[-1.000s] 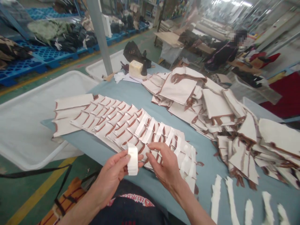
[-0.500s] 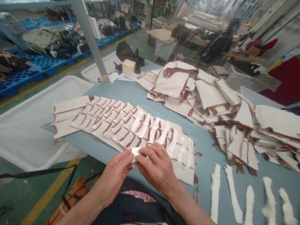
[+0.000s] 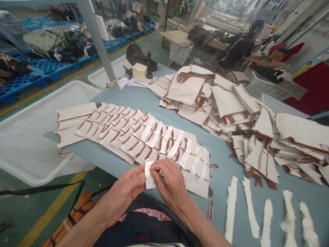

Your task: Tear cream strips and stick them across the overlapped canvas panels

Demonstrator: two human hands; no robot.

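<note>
My left hand and my right hand meet at the near edge of the blue table. Both pinch a short white strip between thumb and fingers. Just beyond them lies a fanned row of cream fabric pieces with brown trim, overlapping from left to right. Several pieces at the right end of that row carry white strips across them.
A big loose heap of the same cream pieces covers the table's far right. Long white strips lie at the near right. White tubs stand at left. A block and dark items sit at the far end. A person sits beyond.
The right hand came in from the fabric row to join the left on the white strip. Both hands now pinch it close together, and the view has tilted slightly.
</note>
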